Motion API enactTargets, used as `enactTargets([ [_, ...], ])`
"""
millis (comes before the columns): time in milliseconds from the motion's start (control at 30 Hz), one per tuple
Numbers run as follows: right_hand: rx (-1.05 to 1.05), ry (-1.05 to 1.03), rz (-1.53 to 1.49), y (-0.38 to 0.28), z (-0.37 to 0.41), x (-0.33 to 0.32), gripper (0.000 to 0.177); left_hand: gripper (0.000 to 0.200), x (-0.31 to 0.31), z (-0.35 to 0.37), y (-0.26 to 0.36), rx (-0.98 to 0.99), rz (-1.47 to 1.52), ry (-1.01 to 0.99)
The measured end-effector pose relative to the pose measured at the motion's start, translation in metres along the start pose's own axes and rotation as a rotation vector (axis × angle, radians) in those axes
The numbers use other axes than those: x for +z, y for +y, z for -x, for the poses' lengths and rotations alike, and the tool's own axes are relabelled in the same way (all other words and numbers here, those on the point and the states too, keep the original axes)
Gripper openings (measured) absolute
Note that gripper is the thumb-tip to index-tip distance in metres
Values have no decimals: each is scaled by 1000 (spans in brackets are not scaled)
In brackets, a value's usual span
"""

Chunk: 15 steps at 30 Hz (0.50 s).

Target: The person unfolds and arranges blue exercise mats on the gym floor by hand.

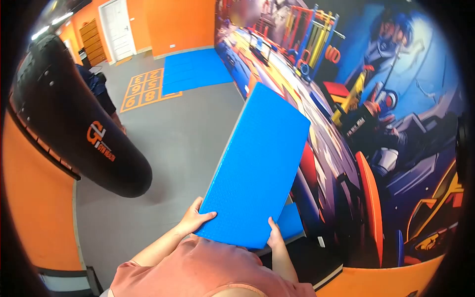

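A blue rectangular mat (257, 168) is held up at a tilt in front of my body, its lower end close to my pink shirt. My left hand (195, 219) grips its lower left edge, with the thumb on the front face. On the lower right edge, my right hand (274, 232) holds the mat, thumb on the face and the other fingers hidden behind it. Another blue piece (291, 221) lies low behind the mat, partly covered by it.
A black punching bag (84, 119) hangs at the left, with a person (101, 91) partly hidden behind it. Blue mats (195, 72) lie on the far grey floor (173, 133) beside orange numbered squares (143, 90). A mural wall (396, 99) runs along the right.
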State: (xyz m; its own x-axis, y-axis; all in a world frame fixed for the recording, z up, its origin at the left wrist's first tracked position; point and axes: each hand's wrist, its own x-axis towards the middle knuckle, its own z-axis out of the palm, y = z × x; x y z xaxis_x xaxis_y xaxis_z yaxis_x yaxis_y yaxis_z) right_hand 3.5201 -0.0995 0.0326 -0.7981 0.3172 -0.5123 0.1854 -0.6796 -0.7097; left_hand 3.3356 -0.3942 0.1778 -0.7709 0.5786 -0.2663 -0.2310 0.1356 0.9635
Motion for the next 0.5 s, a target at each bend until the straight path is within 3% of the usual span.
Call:
enactTargets([
  [33, 0, -16, 10, -3, -10, 24, 76, 55, -18, -1, -5, 10, 4, 16],
  [100, 32, 10, 11, -1, -28, 69, 65, 73, -55, -4, -11, 100, -97, 292],
  [233, 119, -34, -8, 4, -63, 148, 53, 84, -147, -11, -15, 125, -174, 359],
  [400, 286, -225, 138, 23, -115, 216, 49, 85, -237, -12, -39, -130, -402, 471],
  [433, 280, -237, 142, 30, -125, 227, 49, 85, -255, -13, -50, -120, -403, 481],
  [500, 405, -175, 199, 45, -141, 246, 50, 84, -283, -13, -73, -310, -182, 354],
])
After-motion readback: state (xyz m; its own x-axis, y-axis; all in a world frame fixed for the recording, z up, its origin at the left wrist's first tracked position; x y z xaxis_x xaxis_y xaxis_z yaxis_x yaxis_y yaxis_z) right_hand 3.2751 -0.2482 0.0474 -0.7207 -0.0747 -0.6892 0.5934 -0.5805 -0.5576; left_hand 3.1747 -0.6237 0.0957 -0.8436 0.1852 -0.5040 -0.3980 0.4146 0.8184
